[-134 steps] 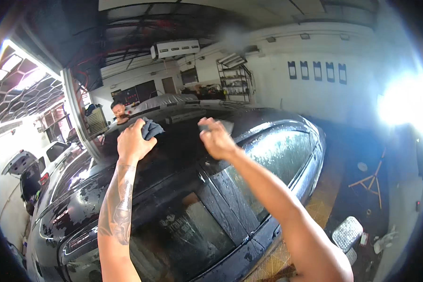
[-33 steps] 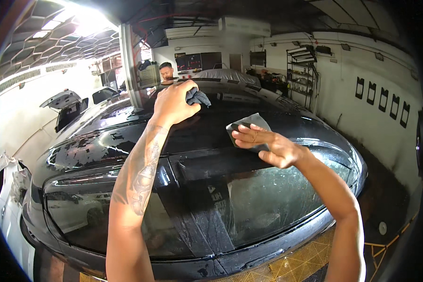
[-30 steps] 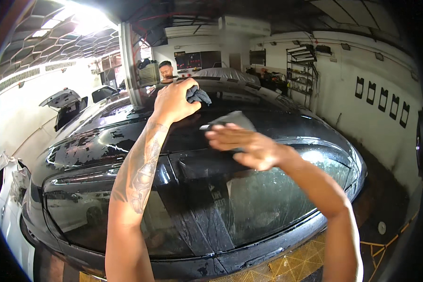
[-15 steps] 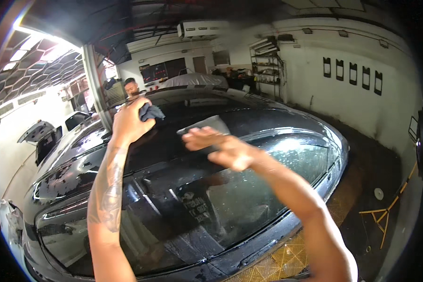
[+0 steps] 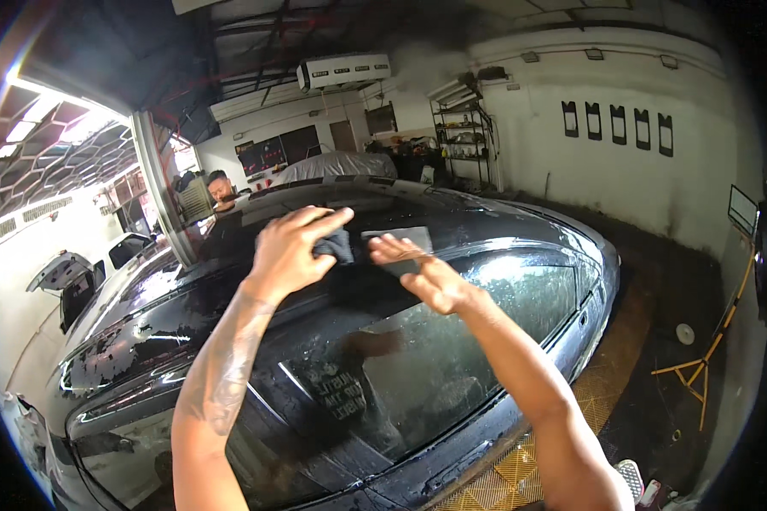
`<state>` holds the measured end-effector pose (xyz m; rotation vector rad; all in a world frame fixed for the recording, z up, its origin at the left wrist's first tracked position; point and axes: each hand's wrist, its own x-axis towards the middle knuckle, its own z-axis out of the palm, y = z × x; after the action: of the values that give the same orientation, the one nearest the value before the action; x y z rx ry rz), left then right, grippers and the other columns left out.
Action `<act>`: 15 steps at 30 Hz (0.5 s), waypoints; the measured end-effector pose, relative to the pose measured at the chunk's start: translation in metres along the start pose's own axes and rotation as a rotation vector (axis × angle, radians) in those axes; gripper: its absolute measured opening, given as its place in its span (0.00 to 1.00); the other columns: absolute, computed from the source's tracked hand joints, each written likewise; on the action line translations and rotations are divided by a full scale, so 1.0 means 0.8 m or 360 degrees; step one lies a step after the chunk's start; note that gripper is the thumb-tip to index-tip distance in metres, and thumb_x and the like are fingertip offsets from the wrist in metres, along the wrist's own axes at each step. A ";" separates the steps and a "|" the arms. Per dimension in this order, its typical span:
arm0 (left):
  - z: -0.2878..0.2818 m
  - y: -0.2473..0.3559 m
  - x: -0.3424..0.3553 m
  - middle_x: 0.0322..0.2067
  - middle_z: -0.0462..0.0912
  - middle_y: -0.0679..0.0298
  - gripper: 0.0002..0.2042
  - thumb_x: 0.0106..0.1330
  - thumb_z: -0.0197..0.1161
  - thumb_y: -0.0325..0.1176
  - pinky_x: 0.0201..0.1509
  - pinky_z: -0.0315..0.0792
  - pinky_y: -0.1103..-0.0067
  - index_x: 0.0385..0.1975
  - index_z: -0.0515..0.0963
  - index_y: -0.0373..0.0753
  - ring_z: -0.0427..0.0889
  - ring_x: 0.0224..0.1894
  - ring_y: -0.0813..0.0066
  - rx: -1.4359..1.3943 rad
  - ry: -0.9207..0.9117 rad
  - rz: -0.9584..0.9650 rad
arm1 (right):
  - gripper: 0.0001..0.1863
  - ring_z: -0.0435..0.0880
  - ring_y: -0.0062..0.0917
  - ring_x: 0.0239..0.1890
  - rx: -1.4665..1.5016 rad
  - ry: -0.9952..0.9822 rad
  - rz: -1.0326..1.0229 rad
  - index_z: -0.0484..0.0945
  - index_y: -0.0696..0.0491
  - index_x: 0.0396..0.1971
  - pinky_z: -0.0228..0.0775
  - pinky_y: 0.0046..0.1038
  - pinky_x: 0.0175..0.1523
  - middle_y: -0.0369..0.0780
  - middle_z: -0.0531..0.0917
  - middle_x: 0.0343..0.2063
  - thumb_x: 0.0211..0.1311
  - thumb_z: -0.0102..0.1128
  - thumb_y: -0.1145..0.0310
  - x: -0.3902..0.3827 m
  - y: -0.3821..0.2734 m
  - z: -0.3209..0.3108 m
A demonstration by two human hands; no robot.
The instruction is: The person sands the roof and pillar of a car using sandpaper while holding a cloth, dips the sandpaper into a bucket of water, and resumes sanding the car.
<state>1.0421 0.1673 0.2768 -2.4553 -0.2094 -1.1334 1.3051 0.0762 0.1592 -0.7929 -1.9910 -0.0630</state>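
Observation:
A glossy black car point(image 5: 204, 349) with water drops on its glass and bare patches of shine fills the space before me. Above its roof, my left hand point(image 5: 288, 251) is closed around a bunched dark grey cloth point(image 5: 336, 245), gripped between thumb and fingers. My right hand point(image 5: 430, 277) is open with fingers stretched out flat, just over the roof edge above the wet side window point(image 5: 494, 311). A flat grey patch point(image 5: 413, 236) shows beyond its fingers; I cannot tell whether it is a sheet or a reflection.
Another person point(image 5: 219, 185) stands beyond the car by a pillar point(image 5: 158, 183). A covered vehicle point(image 5: 337, 165) and a shelf rack point(image 5: 464, 140) are at the back. A yellow stand point(image 5: 705, 366) stands at right, with yellow floor grating point(image 5: 494, 481) below me.
My left hand has moved right with the cloth, closer to my right hand. The right hand has shifted slightly right, and the grey patch with it. The view has tilted a little.

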 end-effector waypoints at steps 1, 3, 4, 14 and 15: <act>0.012 0.003 0.007 0.47 0.86 0.64 0.18 0.48 0.68 0.32 0.54 0.81 0.65 0.43 0.86 0.50 0.87 0.46 0.59 0.0058 -0.0066 0.0018 | 0.29 0.58 0.39 0.77 -0.0011 0.0007 0.0076 0.73 0.57 0.64 0.40 0.41 0.82 0.46 0.67 0.72 0.63 0.47 0.65 -0.005 0.001 -0.018; 0.041 0.016 0.033 0.43 0.87 0.66 0.15 0.49 0.66 0.34 0.49 0.83 0.64 0.39 0.85 0.52 0.88 0.42 0.58 0.0070 -0.0276 0.0007 | 0.29 0.56 0.37 0.79 -0.0146 0.0171 0.0129 0.71 0.55 0.67 0.41 0.39 0.81 0.47 0.68 0.72 0.66 0.44 0.65 -0.050 0.044 -0.074; 0.059 0.021 0.042 0.40 0.86 0.66 0.14 0.48 0.66 0.34 0.47 0.82 0.63 0.38 0.84 0.50 0.87 0.41 0.57 0.0084 -0.0264 0.0011 | 0.30 0.52 0.36 0.80 -0.0308 0.0270 0.0384 0.70 0.55 0.69 0.42 0.38 0.81 0.45 0.64 0.75 0.67 0.42 0.65 -0.071 0.053 -0.088; 0.026 -0.024 0.029 0.36 0.87 0.58 0.15 0.51 0.67 0.36 0.44 0.80 0.63 0.40 0.83 0.45 0.87 0.40 0.53 0.0097 -0.0046 -0.0478 | 0.31 0.52 0.36 0.80 0.0104 -0.0119 0.0112 0.68 0.58 0.69 0.33 0.37 0.83 0.46 0.64 0.74 0.66 0.44 0.68 0.030 0.018 -0.026; 0.004 -0.040 0.013 0.35 0.87 0.57 0.15 0.51 0.67 0.35 0.44 0.79 0.64 0.40 0.83 0.45 0.87 0.39 0.53 0.0128 -0.0062 -0.0603 | 0.31 0.56 0.37 0.79 -0.0109 -0.0246 0.0130 0.68 0.55 0.70 0.39 0.37 0.82 0.46 0.67 0.73 0.65 0.45 0.68 0.032 0.022 -0.043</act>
<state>1.0415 0.1970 0.2931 -2.4289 -0.7428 -1.1974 1.3331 0.0908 0.1934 -0.9475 -2.1082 -0.0229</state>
